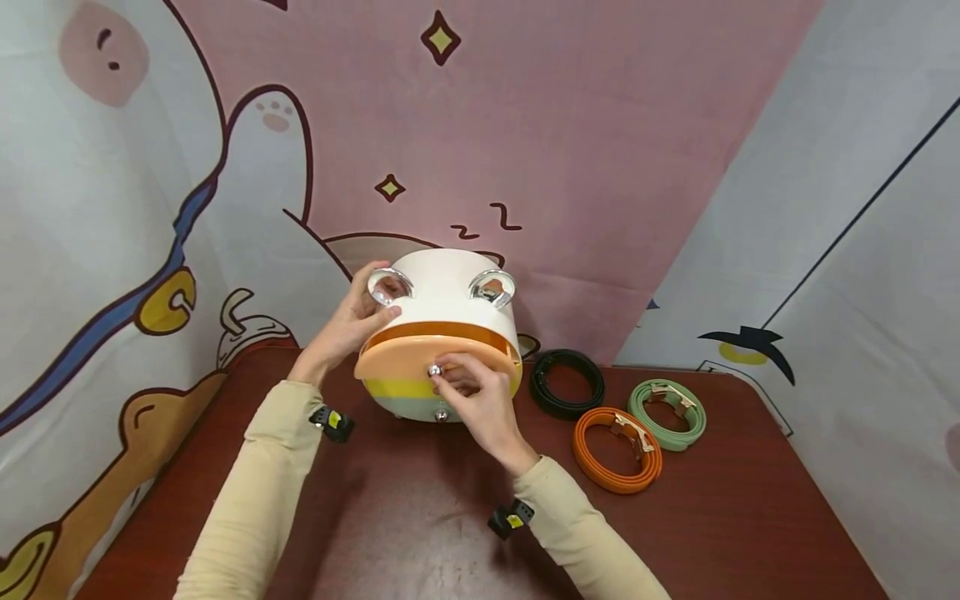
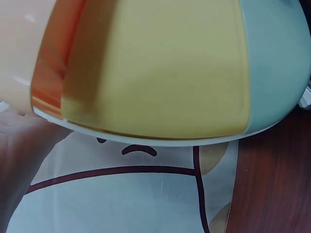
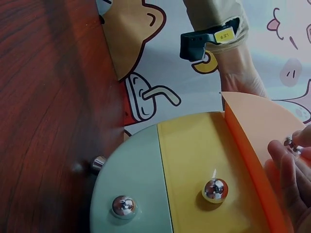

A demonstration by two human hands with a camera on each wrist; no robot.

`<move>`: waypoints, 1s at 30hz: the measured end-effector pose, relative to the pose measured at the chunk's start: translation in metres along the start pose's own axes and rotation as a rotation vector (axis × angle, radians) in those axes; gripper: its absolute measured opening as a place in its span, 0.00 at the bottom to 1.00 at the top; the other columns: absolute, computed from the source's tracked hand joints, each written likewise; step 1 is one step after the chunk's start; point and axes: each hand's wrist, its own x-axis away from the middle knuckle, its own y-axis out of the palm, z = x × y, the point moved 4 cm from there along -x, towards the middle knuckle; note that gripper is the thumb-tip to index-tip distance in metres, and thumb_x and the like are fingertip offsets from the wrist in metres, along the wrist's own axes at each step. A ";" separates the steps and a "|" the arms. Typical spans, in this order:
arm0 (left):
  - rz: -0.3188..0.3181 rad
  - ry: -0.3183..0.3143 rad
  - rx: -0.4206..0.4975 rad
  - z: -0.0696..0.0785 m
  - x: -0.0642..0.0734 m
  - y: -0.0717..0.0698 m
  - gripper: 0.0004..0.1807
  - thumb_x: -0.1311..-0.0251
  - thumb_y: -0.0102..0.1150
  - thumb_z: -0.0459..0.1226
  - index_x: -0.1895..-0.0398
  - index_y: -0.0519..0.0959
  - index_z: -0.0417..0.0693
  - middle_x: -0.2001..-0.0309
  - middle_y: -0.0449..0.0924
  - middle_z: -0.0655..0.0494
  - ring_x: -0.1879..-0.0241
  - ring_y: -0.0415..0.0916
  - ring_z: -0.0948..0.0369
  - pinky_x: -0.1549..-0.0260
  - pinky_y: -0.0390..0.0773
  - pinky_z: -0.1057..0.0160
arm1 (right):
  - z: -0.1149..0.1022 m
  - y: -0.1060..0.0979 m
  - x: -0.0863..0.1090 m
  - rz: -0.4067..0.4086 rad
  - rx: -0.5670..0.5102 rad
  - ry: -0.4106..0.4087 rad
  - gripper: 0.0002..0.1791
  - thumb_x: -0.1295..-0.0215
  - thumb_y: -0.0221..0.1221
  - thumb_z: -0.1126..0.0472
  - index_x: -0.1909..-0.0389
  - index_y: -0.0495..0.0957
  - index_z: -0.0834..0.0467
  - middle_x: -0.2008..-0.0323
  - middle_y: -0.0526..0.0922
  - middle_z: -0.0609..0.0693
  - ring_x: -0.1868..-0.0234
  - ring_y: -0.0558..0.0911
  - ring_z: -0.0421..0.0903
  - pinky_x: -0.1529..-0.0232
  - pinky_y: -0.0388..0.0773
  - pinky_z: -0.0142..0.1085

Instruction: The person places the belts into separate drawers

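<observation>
A small rounded drawer cabinet (image 1: 450,279) with a white shell and two shiny ring-shaped ears stands on the table. Its peach top drawer (image 1: 405,354) is pulled partly out, showing an orange side in the right wrist view. The thumb and fingertips of my right hand (image 1: 480,400) pinch that drawer's silver knob (image 1: 434,371). My left hand (image 1: 348,325) rests against the left side of the shell, its thumb and fingers spread around one ear. Below, the yellow drawer (image 3: 194,160) and pale green drawer (image 3: 131,170) are closed, each with a silver knob.
Right of the cabinet lie three coiled belts: a black one (image 1: 534,387), an orange one (image 1: 581,450) and a green one (image 1: 697,429). A printed cartoon cloth (image 1: 570,167) hangs behind the dark red tabletop (image 1: 420,517).
</observation>
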 end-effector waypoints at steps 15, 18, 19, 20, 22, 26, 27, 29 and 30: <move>-0.034 -0.045 0.069 0.002 0.003 0.000 0.36 0.33 0.48 0.22 0.28 0.47 0.54 0.39 0.64 0.40 0.44 0.69 0.56 0.50 0.74 0.64 | -0.007 0.001 0.009 -0.009 0.013 -0.053 0.11 0.48 0.65 0.80 0.62 0.79 0.72 0.71 0.85 0.62 0.74 0.85 0.55 0.74 0.81 0.37; -0.033 -0.057 0.076 0.001 0.003 -0.001 0.36 0.33 0.48 0.23 0.29 0.48 0.56 0.39 0.65 0.40 0.45 0.70 0.57 0.51 0.74 0.64 | -0.004 0.000 0.012 -0.007 0.019 -0.047 0.11 0.47 0.65 0.78 0.62 0.80 0.71 0.70 0.85 0.61 0.73 0.85 0.53 0.74 0.81 0.36; -0.032 -0.063 0.075 0.001 0.003 -0.001 0.36 0.32 0.48 0.23 0.29 0.48 0.57 0.39 0.65 0.40 0.45 0.70 0.57 0.52 0.75 0.63 | -0.005 0.000 0.013 -0.005 0.024 -0.045 0.11 0.47 0.65 0.78 0.62 0.80 0.70 0.71 0.85 0.60 0.73 0.85 0.53 0.74 0.81 0.37; -0.031 -0.067 0.071 0.001 0.003 -0.001 0.36 0.32 0.48 0.23 0.29 0.48 0.57 0.39 0.65 0.39 0.45 0.70 0.57 0.52 0.75 0.63 | -0.005 0.000 0.014 -0.003 0.025 -0.045 0.11 0.47 0.65 0.78 0.62 0.80 0.70 0.71 0.85 0.60 0.73 0.85 0.53 0.74 0.81 0.37; -0.032 -0.072 0.058 0.001 0.004 -0.001 0.36 0.32 0.48 0.24 0.28 0.48 0.57 0.39 0.64 0.37 0.45 0.70 0.56 0.51 0.74 0.63 | -0.007 -0.001 0.015 -0.002 0.025 -0.052 0.11 0.47 0.66 0.79 0.62 0.80 0.70 0.71 0.85 0.60 0.74 0.85 0.52 0.74 0.81 0.37; -0.034 -0.083 0.039 0.001 0.003 -0.001 0.36 0.31 0.48 0.25 0.28 0.47 0.58 0.38 0.63 0.34 0.45 0.70 0.56 0.51 0.74 0.63 | -0.014 -0.001 0.015 -0.007 0.011 -0.064 0.11 0.49 0.65 0.80 0.63 0.80 0.72 0.71 0.85 0.62 0.74 0.84 0.54 0.74 0.81 0.36; -0.034 -0.086 0.037 0.001 0.003 -0.001 0.36 0.31 0.48 0.25 0.28 0.47 0.58 0.38 0.63 0.35 0.45 0.70 0.57 0.51 0.74 0.63 | -0.014 -0.001 0.016 -0.009 0.008 -0.065 0.11 0.49 0.65 0.81 0.63 0.80 0.72 0.71 0.85 0.62 0.74 0.84 0.54 0.74 0.81 0.36; -0.033 -0.095 0.042 0.000 0.003 -0.002 0.36 0.31 0.48 0.25 0.28 0.47 0.59 0.38 0.64 0.36 0.45 0.71 0.56 0.51 0.75 0.63 | -0.016 -0.001 0.017 -0.013 -0.001 -0.068 0.11 0.49 0.65 0.81 0.63 0.79 0.72 0.71 0.85 0.62 0.75 0.84 0.55 0.74 0.81 0.36; -0.032 -0.098 0.046 0.000 0.003 -0.002 0.36 0.31 0.48 0.25 0.28 0.47 0.59 0.38 0.64 0.37 0.46 0.71 0.56 0.52 0.75 0.63 | -0.016 -0.001 0.017 -0.014 -0.003 -0.068 0.11 0.49 0.64 0.81 0.63 0.79 0.72 0.71 0.85 0.62 0.75 0.84 0.55 0.74 0.81 0.36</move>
